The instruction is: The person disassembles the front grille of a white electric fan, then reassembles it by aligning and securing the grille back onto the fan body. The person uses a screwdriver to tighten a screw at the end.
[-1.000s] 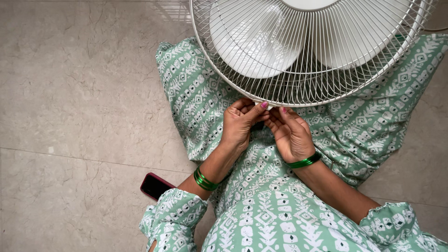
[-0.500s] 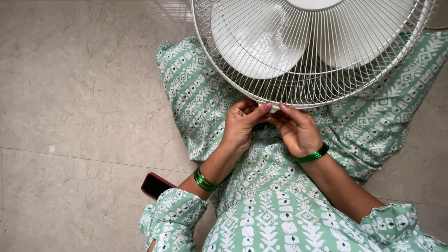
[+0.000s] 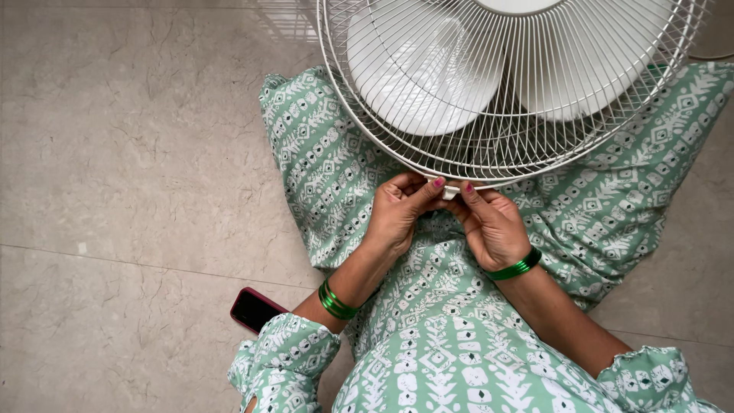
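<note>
A white fan with a wire grille (image 3: pixel 489 92) rests on my lap, its white blades visible behind the wires. My left hand (image 3: pixel 401 210) and my right hand (image 3: pixel 493 226) meet at the grille's lower rim. The fingertips of both pinch a small white clip (image 3: pixel 451 187) on that rim. Each wrist wears green bangles. I am seated on the floor in green and white patterned clothes (image 3: pixel 459 336).
A dark phone with a red case (image 3: pixel 256 308) lies on the grey tiled floor (image 3: pixel 130 191) by my left elbow. A thin cord (image 3: pixel 715 57) shows at the right edge beside the fan.
Both hands have shifted slightly up to the grille's rim and drawn closer together, with the fingertips now pinched at one spot on it. The fan has barely moved.
</note>
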